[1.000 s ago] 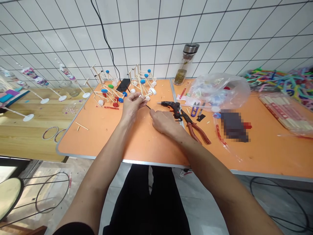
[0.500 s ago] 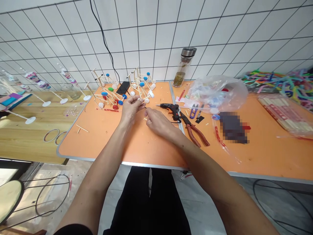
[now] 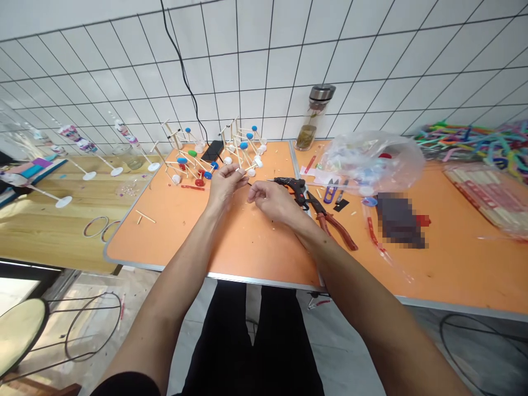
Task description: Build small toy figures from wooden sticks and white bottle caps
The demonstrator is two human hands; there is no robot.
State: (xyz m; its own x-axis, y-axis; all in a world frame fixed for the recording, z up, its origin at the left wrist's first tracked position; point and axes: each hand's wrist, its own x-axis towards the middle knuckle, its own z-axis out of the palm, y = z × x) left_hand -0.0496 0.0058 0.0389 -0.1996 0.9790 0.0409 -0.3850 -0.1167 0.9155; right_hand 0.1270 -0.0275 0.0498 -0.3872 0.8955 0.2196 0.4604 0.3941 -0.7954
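My left hand (image 3: pixel 225 187) is pinched above the orange table, just in front of the stick models. A small thin piece (image 3: pixel 249 184) with a dark end pokes out from its fingertips; the rest is covered by the fingers. Close by on the right, my right hand (image 3: pixel 270 199) has its fingers curled together, and whatever it may hold is hidden. Behind the hands stand wooden-stick models (image 3: pixel 243 145) with blue and white round caps. A black glue gun (image 3: pixel 295 187) lies just beyond my right hand, beside pliers (image 3: pixel 330 217) with red-brown handles.
Purple snips (image 3: pixel 330 192), a plastic bag (image 3: pixel 371 162) and a glass bottle (image 3: pixel 314 118) are on the right. Further right lie packed sticks (image 3: pixel 487 195) and colourful pipe cleaners (image 3: pixel 474 140). More stick models (image 3: pixel 181 160) and a phone (image 3: pixel 213 151) are at the back left.
My right hand has drawn slightly away from the left fingertips, widening the gap. My left hand keeps its pinch. The whole view has shifted a little.
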